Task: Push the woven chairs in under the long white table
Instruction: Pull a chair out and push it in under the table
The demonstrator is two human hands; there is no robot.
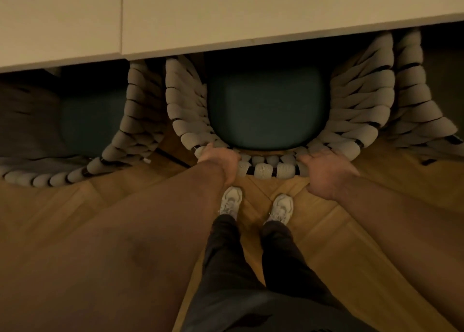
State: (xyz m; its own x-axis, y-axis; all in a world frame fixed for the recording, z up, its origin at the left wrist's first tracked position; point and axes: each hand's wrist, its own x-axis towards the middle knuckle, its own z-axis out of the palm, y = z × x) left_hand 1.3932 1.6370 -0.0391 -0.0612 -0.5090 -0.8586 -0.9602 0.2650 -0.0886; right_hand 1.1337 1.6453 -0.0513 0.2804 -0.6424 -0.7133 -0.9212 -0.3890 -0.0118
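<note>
At the near edge of the long white table [276, 13], the middle woven chair [356, 106] sits part-way in. The front of its teal cushion [266, 106] is under the tabletop. The backrest and most of the seat are out on your side of the table. Your left hand [221, 161] and right hand [326, 173] both clench the top rim of the backrest, fingers curled over it, one either side of the rim's centre. Good, symmetric grab.

My read for the push: drive straight toward the table with equal force from both hands, so the chair doesn't yaw. Sideways clearance is tight. The left neighbour chair [135, 121], further along the table's left stretch, nearly touches this one's arm. The right neighbour chair [414, 101], toward the table's right end, sits just beside the other arm. Can't tell if either is in contact. Any twist will likely snag weave on weave.

Push low and level. Don't lift the back, or the front legs may dig into the wood floor [351, 231]. Go slow and stop once the backrest is close to the table edge. Arm height versus tabletop isn't readable from this angle, so watch for a clash. Step your shoes [231, 201] toward the table with the chair rather than overreaching.
</note>
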